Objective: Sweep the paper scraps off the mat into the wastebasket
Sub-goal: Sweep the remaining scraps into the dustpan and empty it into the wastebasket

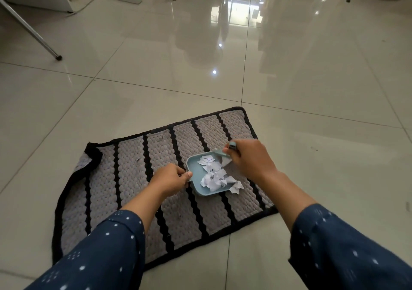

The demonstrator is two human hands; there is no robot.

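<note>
The left hand [172, 177] pinches the handle of a pale blue dustpan [201, 178], pinning it flat on the striped mat [133, 174] so scraps slide in. The right hand [247, 158] is closed around a small brush [225, 156], bristles apparently at the pan's open edge. Crumpled white paper scraps [214, 174] fill the pan; one lies at its lip. No wastebasket is visible.
</note>
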